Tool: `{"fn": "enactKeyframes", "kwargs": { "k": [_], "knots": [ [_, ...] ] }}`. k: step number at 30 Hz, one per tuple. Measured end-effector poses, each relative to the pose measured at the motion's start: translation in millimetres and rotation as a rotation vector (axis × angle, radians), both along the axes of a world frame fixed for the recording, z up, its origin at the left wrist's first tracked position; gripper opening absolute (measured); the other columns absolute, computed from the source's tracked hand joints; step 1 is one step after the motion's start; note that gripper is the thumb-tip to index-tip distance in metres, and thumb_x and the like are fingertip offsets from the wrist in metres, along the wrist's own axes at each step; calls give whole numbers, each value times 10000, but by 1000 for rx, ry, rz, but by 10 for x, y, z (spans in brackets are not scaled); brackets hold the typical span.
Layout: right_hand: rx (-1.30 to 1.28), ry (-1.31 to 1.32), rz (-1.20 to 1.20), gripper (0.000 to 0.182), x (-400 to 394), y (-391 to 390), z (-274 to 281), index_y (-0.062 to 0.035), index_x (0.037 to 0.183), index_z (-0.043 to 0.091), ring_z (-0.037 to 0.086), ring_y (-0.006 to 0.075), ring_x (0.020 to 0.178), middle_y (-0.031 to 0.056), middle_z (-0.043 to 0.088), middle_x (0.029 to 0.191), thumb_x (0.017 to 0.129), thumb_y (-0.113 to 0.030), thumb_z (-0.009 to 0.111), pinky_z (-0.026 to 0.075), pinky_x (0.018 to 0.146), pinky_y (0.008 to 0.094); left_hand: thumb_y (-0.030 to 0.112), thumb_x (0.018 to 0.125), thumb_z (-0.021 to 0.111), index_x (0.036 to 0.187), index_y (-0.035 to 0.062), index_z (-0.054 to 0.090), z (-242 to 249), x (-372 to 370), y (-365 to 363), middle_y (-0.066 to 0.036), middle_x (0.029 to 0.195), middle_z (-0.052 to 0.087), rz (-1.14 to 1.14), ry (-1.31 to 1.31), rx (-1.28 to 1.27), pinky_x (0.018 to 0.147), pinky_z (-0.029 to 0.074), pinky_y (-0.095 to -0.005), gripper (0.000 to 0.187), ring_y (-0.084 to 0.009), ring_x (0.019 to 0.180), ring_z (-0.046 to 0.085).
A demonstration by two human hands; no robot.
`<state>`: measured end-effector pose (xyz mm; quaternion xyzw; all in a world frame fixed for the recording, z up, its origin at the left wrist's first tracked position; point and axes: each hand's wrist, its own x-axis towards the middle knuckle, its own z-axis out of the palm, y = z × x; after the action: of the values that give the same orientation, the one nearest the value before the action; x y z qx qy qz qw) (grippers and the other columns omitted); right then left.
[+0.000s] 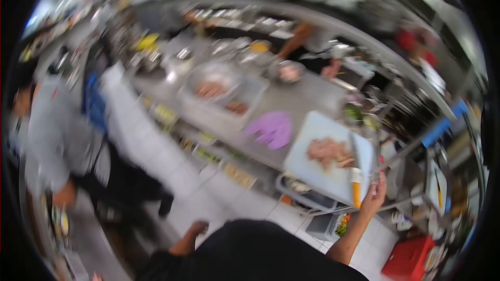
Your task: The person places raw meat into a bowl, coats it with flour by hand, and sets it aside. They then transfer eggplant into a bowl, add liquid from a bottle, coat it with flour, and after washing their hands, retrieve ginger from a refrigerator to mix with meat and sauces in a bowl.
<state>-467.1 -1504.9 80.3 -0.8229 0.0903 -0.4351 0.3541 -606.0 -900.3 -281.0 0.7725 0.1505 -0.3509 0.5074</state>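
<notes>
My right hand is at the right edge of a white cutting board. Its fingers are bent around something slim and greyish that blur keeps me from naming. On the board lie pieces of pale raw meat and a knife with a yellow-orange handle, apart from the hand. My left hand hangs low beside my body, over the floor; its fingers are too blurred to read. Left of the board, a purple glove-like item lies flat on the steel counter.
A tub and a bowl holding meat stand farther left. A person in grey is at the left, and another person's arm reaches in across the counter. Below right are a grey bin and a red box.
</notes>
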Motion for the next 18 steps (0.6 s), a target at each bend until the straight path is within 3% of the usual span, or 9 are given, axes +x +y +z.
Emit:
{"fn": "enactKeyframes", "kwargs": {
  "k": [1,3,4,5,7,11,14,17,18],
  "knots": [
    [-181,37,-9,352,126,80,-32,7,1280,541,512,236,1195,137,557,1295,931,-43,538,379,1019,340,216,920,500,1046,74,651,-18,54,-4,-73,860,644,1,-32,91,556,506,-354,242,-188,667,608],
    [-32,16,144,365,367,466,-26,5,1308,518,514,233,1192,133,552,1302,950,-71,532,394,1008,339,284,903,516,926,81,647,118,184,2,-81,781,610,-66,-118,184,537,495,-366,243,-200,607,572],
    [-43,44,196,366,456,642,-1,7,1312,513,517,231,1191,134,550,1304,956,-78,528,397,1006,337,324,875,547,910,77,645,280,274,-46,-76,715,587,211,81,114,500,475,-355,268,-190,570,543],
    [-52,67,240,368,521,801,19,9,1316,508,519,229,1189,134,548,1307,961,-85,524,400,1004,335,337,857,585,1003,74,656,303,271,-23,-65,676,574,288,33,69,459,448,-333,308,-170,551,526],
    [-73,100,283,370,658,1059,-9,11,1321,503,521,229,1189,135,543,1314,967,-98,520,402,1006,334,342,875,612,1205,93,609,485,285,70,-53,857,639,367,103,25,538,482,-291,414,-141,675,562],
    [-128,145,307,378,960,1354,-30,17,1318,503,514,241,1206,140,536,1324,967,-121,521,396,1020,340,356,876,617,1209,85,601,444,208,346,-55,870,640,451,184,17,537,492,-310,430,-146,679,564],
    [-107,159,313,368,1142,1617,124,25,1300,520,512,238,1204,144,542,1321,969,-135,523,400,1016,340,324,853,600,1176,82,637,292,134,532,-109,890,657,405,241,105,536,550,-389,405,-212,671,608],
    [-162,141,312,388,1455,1725,187,46,1300,508,503,261,1207,161,539,1318,960,-139,535,376,1042,360,302,839,580,1160,58,634,52,229,746,-142,857,645,125,125,116,547,570,-391,407,-242,685,625],
    [-161,143,282,367,1566,1777,198,23,1282,540,533,231,1160,146,546,1319,966,-164,538,409,1001,333,291,836,575,1145,54,639,111,354,707,-140,813,631,259,184,121,530,559,-390,394,-243,654,617]
  ]
}}
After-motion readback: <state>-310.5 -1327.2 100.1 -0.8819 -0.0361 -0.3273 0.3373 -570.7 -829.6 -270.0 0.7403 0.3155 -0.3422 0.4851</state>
